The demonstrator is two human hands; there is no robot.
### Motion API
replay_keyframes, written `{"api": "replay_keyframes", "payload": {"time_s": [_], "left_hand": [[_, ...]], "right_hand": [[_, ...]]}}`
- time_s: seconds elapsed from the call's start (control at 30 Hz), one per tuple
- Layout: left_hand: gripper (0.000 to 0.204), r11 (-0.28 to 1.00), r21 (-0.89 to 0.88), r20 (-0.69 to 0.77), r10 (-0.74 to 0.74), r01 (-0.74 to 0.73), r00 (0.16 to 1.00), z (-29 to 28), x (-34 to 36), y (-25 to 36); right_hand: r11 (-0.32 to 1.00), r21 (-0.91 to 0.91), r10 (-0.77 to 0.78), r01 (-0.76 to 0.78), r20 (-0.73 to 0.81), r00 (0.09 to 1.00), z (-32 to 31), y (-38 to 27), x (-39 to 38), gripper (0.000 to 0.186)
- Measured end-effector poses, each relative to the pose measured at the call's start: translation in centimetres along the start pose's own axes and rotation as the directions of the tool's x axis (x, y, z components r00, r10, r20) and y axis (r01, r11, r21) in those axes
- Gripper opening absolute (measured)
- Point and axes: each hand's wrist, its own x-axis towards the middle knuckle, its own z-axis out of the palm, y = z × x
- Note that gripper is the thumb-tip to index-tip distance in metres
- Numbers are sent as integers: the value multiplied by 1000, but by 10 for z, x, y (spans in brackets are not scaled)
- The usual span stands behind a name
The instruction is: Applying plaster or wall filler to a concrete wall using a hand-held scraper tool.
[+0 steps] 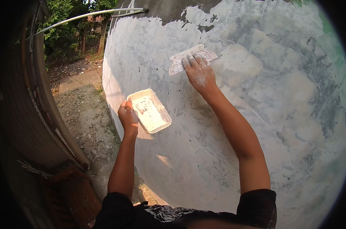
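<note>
My left hand [128,118] grips the left edge of a shallow rectangular tub [162,111], tilted so its inside shows. Thick white paste [150,114] coats its bottom and sides. Farther up and to the right, my right hand [199,71] presses a flat, white-smeared piece [176,65] with uneven edges against the wall [287,99]. Whether that piece is a scraper or a sheet of some kind I cannot tell. White residue covers the right hand's fingers and back. Patchy white and grey coating spreads over the wall around both hands.
A pale pipe [92,13] juts from the wall's dark, uncoated upper part [161,9]. Left of the wall runs a strip of rough, stony ground [85,122], bordered by a dark ribbed structure [28,107]. Trees [62,30] stand beyond; a reddish-brown object [71,196] sits at lower left.
</note>
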Motion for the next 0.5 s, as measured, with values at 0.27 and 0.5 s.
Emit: {"api": "replay_keyframes", "payload": {"time_s": [0.27,0.5], "left_hand": [[28,988,109,-25,-109,111,994,-56,-12,-54],[32,983,67,-81,-167,173,983,-41,-28,-61]], "right_hand": [[933,-299,-80,200,368,926,56,-17,-15,23],[885,-192,-159,425,732,662,19,-27,-16,28]]}}
